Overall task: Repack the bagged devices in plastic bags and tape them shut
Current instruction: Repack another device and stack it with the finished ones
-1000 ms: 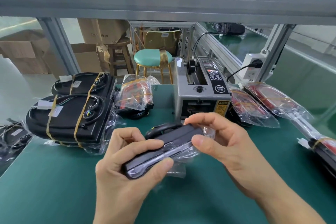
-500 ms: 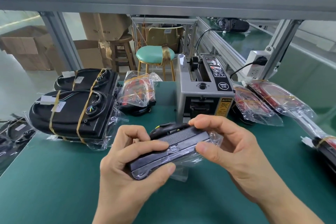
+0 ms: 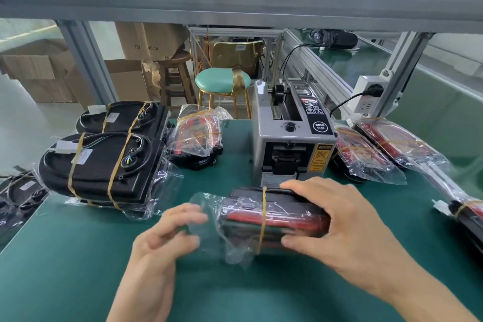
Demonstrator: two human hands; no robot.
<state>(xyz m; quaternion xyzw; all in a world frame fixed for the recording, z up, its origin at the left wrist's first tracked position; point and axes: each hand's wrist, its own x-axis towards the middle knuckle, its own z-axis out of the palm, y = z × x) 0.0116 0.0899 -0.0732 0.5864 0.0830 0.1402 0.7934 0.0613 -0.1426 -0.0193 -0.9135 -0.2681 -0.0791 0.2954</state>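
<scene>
A black and red device in a clear plastic bag (image 3: pixel 274 219) lies on its side on the green table (image 3: pixel 78 269), with a yellow band around its middle. My right hand (image 3: pixel 347 225) grips its right end, fingers over the top and thumb below. The bag's loose open end (image 3: pixel 201 206) sticks out to the left. My left hand (image 3: pixel 162 246), blurred, is at that loose end with relaxed fingers touching the plastic. Just behind the device stands the grey tape dispenser (image 3: pixel 290 144).
Two large black banded devices in bags (image 3: pixel 104 165) are stacked at the left. A bagged red device (image 3: pixel 196 133) lies behind, two more (image 3: pixel 366 159) to the right of the dispenser, another at the right edge (image 3: pixel 470 214). A power socket (image 3: pixel 366 97) hangs on the frame.
The device, held up in both hands with its black side showing, has been turned and set down on the table. My left hand has let go and moved to the bag's open end.
</scene>
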